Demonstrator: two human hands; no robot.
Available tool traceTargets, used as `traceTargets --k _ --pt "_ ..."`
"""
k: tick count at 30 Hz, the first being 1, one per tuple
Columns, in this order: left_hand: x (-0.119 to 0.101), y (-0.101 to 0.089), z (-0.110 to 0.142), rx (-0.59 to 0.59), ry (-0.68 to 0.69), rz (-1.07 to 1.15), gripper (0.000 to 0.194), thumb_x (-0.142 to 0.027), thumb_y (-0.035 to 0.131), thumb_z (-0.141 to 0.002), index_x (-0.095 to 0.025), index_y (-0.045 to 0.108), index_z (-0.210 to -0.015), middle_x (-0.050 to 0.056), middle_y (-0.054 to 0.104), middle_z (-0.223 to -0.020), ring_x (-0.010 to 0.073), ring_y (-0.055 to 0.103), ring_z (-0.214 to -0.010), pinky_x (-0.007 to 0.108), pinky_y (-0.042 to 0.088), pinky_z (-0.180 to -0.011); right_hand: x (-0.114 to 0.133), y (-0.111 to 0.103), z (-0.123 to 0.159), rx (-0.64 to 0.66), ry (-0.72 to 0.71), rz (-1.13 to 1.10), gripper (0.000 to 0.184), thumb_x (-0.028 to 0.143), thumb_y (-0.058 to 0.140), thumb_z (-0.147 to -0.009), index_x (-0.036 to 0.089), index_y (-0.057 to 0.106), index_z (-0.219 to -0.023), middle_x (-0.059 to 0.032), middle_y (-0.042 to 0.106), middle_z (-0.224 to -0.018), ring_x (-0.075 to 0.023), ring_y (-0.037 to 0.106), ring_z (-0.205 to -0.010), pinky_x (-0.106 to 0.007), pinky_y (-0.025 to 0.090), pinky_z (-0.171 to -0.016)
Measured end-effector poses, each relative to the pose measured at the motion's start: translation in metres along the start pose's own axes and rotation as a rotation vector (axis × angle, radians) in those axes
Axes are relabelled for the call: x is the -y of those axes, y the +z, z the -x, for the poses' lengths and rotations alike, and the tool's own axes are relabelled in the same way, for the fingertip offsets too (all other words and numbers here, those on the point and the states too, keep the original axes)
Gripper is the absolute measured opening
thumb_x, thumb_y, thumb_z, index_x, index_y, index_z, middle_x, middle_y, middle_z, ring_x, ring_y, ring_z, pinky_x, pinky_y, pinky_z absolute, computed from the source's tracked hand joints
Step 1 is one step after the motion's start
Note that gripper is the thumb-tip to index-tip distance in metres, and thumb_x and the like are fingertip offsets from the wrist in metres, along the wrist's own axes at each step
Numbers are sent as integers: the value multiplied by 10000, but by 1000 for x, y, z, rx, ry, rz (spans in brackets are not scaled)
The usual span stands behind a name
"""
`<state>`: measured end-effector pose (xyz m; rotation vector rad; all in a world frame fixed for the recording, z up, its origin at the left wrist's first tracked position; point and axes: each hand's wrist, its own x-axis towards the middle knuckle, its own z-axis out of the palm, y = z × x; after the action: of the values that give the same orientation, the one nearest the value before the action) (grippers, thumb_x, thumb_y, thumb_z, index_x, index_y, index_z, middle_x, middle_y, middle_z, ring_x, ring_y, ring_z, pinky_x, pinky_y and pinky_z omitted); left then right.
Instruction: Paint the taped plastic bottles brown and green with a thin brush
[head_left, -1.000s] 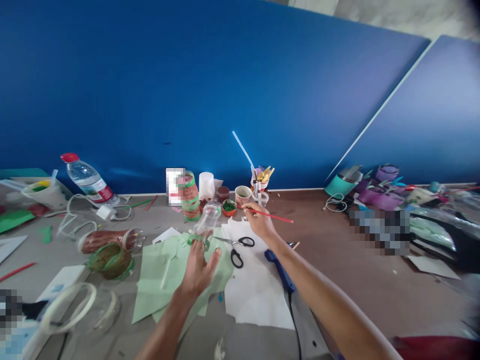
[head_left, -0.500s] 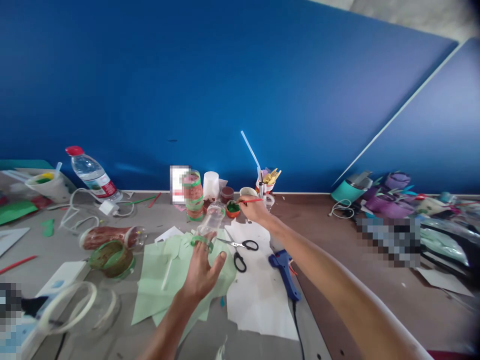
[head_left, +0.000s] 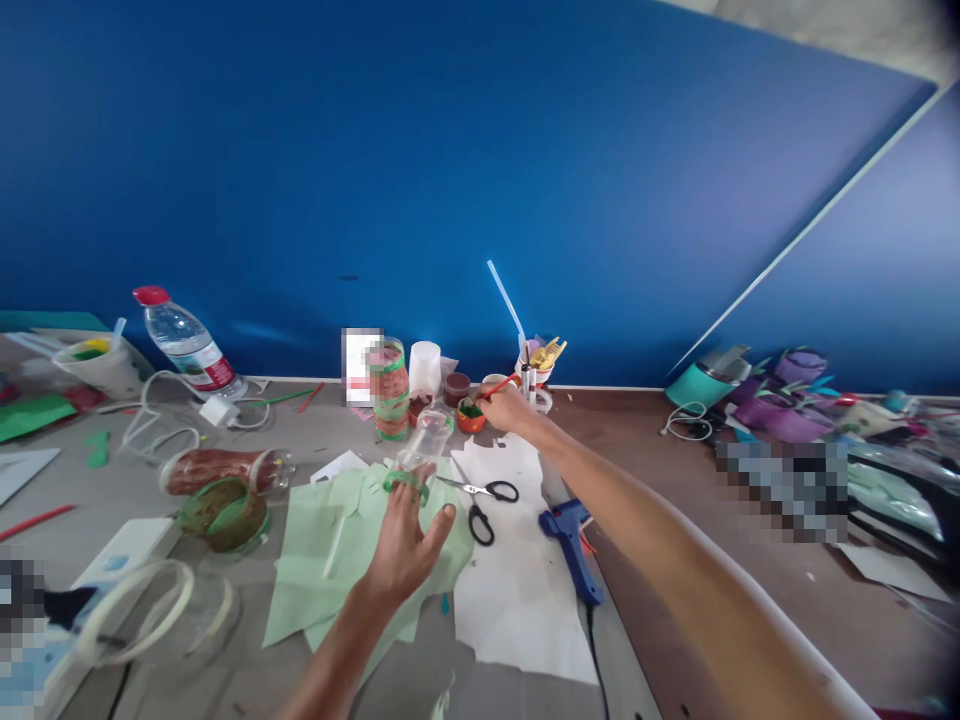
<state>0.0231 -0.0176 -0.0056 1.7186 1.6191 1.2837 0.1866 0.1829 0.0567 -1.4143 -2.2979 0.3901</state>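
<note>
My left hand has its fingers pushed into the open end of a clear cut plastic bottle, holding it up, with the thumb sticking out to the side. Green paint marks the rim around those fingers. Farther forward, my right hand pinches a red-handled paintbrush. Its tip is at a small orange pot of green paint. Beside the pot stand a dark red paint pot and a white cup. A red-and-green painted cylinder stands to the left of these.
Black-handled scissors lie across white paper and green sheets. A blue glue gun rests on the right. Leftward are a red painted bottle, a green painted ring and a water bottle.
My right hand has moved slightly down, and the paintbrush has tilted from nearly level to slanting down into the green paint. My left hand and the cut bottle stay about where they were.
</note>
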Motion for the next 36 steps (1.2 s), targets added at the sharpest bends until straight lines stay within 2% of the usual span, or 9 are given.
traceTargets --k 4,8,12,16,21,30,36 --pt "-2 -1 -1 7 -14 -4 557 -493 533 -858 -143 544 -1291 202 580 -1314 364 478 -1279 543 340 -1075 5 -8 -8 77 14 49 240 72 541 -821 188 750 -824 -46 760 -971 -198 676 -956 -227 481 -792" --pt "-4 -2 -1 25 -22 -16 543 -480 521 -871 -160 519 -1309 192 561 -1342 355 467 -1291 542 359 -1063 7 -13 -15 130 47 102 254 97 515 -851 176 753 -886 -65 761 -1022 -204 677 -985 -228 479 -813" --pt "-7 -2 0 37 -9 -45 550 -478 499 -881 -142 503 -1315 198 549 -1351 351 466 -1291 562 335 -1080 7 -12 -25 172 85 151 218 113 548 -839 164 758 -861 -76 756 -1052 -205 677 -996 -202 472 -781" --pt "-8 -3 0 44 -29 -51 553 -476 489 -884 -137 492 -1322 197 544 -1357 346 456 -1299 553 356 -1071 6 -11 -33 213 116 179 219 91 553 -815 143 764 -838 -87 768 -958 -200 688 -933 -189 454 -701" --pt "-6 -1 1 38 -8 -54 556 -471 486 -888 -135 484 -1330 195 541 -1357 338 440 -1313 550 318 -1098 6 -13 -37 217 141 186 224 105 556 -796 144 764 -870 -86 761 -952 -198 683 -904 -193 426 -658" --pt "-4 0 2 63 -50 -35 567 -481 499 -880 -158 477 -1346 191 511 -1393 349 425 -1330 546 377 -1053 6 -18 -42 205 218 124 205 87 560 -787 111 752 -855 -95 748 -852 -167 665 -771 -207 368 -559" --pt "-6 -1 2 73 -26 -60 558 -475 495 -878 -143 489 -1327 192 550 -1343 340 453 -1307 555 328 -1092 5 -17 -42 218 248 63 152 131 600 -839 93 740 -885 -100 736 -885 -206 674 -831 -229 433 -616"
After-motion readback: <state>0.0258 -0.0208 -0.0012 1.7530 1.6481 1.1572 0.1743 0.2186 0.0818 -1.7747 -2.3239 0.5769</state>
